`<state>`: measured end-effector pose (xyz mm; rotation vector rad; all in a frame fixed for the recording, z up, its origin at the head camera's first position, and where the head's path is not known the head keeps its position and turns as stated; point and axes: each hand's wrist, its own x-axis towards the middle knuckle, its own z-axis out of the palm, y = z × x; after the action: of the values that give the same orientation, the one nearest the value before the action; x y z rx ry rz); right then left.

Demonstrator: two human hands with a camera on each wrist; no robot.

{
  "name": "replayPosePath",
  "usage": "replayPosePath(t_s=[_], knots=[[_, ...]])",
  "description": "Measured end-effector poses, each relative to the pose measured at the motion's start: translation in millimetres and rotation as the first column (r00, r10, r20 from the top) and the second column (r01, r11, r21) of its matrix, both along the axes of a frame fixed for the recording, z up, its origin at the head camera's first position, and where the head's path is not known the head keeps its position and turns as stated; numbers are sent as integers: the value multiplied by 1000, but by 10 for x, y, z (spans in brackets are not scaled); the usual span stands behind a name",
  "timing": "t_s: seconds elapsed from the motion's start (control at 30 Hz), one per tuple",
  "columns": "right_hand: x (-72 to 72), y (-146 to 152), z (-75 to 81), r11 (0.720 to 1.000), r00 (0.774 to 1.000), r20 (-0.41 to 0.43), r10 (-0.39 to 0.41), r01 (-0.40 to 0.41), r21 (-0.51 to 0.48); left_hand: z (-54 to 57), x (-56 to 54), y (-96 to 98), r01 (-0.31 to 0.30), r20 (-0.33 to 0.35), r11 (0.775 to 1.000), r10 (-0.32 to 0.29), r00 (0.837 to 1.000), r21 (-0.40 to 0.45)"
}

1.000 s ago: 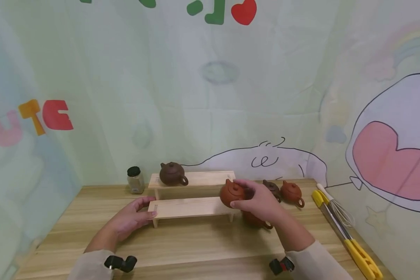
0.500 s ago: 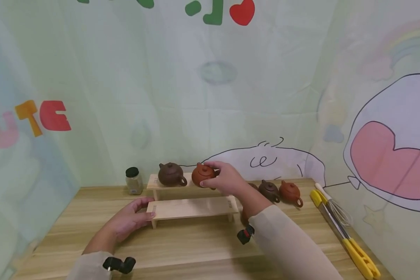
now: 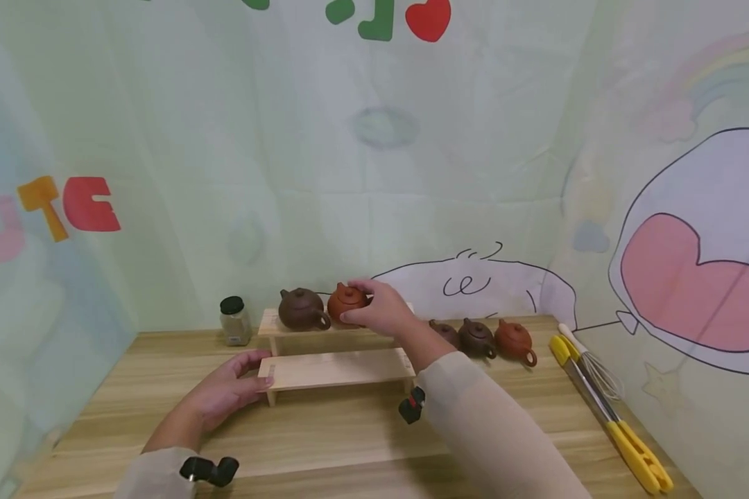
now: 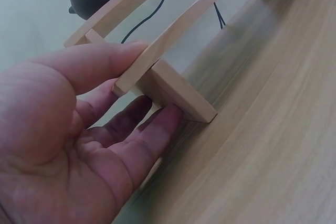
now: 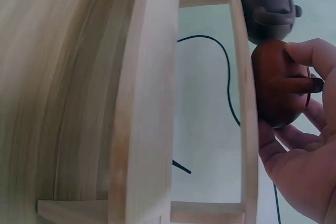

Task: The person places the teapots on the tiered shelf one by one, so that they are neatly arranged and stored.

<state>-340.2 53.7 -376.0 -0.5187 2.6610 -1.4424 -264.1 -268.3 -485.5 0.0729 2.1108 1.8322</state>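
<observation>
A two-tier wooden stand (image 3: 337, 369) stands on the table. My left hand (image 3: 227, 391) grips the left end of its lower tier; in the left wrist view the thumb (image 4: 100, 61) lies on the board and the fingers bend in at the leg. On the upper tier sits a dark brown teapot (image 3: 301, 312). Just right of it, my right hand (image 3: 383, 310) holds a reddish-brown teapot (image 3: 343, 303) between thumb and fingers, its base right at the upper board. In the right wrist view the red teapot (image 5: 278, 87) is close against the dark teapot (image 5: 268, 11).
Right of the stand, dark teapots (image 3: 476, 337) and a reddish teapot (image 3: 514, 339) stand in a row, partly behind my right arm. A black-lidded jar (image 3: 235, 324) stands at the back left. Yellow-handled tongs (image 3: 636, 454) and a whisk (image 3: 602, 374) lie along the right edge.
My right hand has carried the reddish teapot left and up, from the lower tier's right end to the upper tier beside the dark teapot. My left hand keeps its grip on the stand.
</observation>
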Motion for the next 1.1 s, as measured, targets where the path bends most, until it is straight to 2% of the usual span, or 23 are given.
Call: replayPosePath(t_s=[0.3,0.4,0.8,1.1], knots=[[36,-53,0,999,1000,-4,-6,6,34,15,18,1,0,-6,1000,0,1000,0],[99,-10,-12,1000,1000,-24,-16,17,26,17,22,15,1,-1,1000,-1,1000,7],[669,379,-46,994,997,-34,-76,73,-80,24,34,21,3,2,1000,-3,1000,22],[1012,787,-228,975,983,-63,-173,162,-150,17,42,25,-16,2,1000,16,1000,7]])
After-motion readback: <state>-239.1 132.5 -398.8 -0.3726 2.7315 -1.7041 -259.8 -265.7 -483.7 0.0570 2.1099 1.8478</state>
